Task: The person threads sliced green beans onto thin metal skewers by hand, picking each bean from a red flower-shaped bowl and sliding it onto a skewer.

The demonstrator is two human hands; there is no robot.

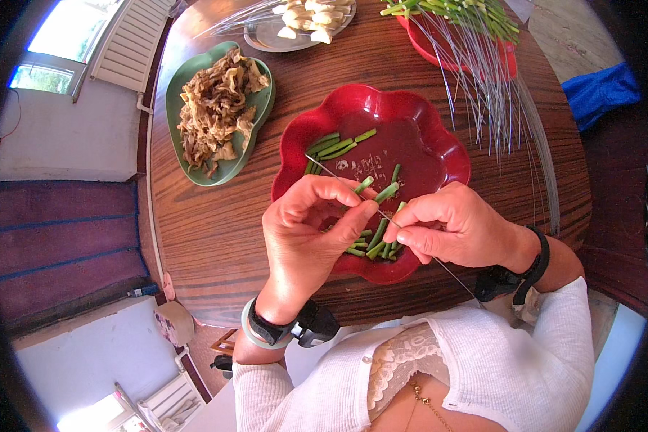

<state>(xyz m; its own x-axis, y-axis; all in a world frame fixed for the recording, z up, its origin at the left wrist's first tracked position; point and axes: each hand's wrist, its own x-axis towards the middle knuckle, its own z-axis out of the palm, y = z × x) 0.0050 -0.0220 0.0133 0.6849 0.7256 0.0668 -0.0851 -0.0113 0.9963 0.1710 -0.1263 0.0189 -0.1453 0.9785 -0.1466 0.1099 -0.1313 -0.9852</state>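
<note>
Over a red scalloped plastic dish (452, 151), my left hand (308, 237) pinches short green stem pieces (386, 192), which look like garlic scapes. A thin metal skewer (456, 278) runs through or against these pieces; my fingers hide exactly where. My right hand (453, 229) grips the skewer between thumb and forefinger, to the right of the stems. One skewer end reaches over the dish's left side, and the other points down towards my shirt. Cut stem pieces (337, 148) lie in the dish at the upper left, with more (380, 243) below my hands.
A green dish (231, 175) at left holds torn brownish mushrooms (216, 108). At the back, a metal plate (259, 40) carries skewered pale pieces (313, 16). A red container (424, 46) at upper right holds skewered green stems (464, 16). Bare skewers (542, 162) lie along the wooden table's (210, 243) right edge.
</note>
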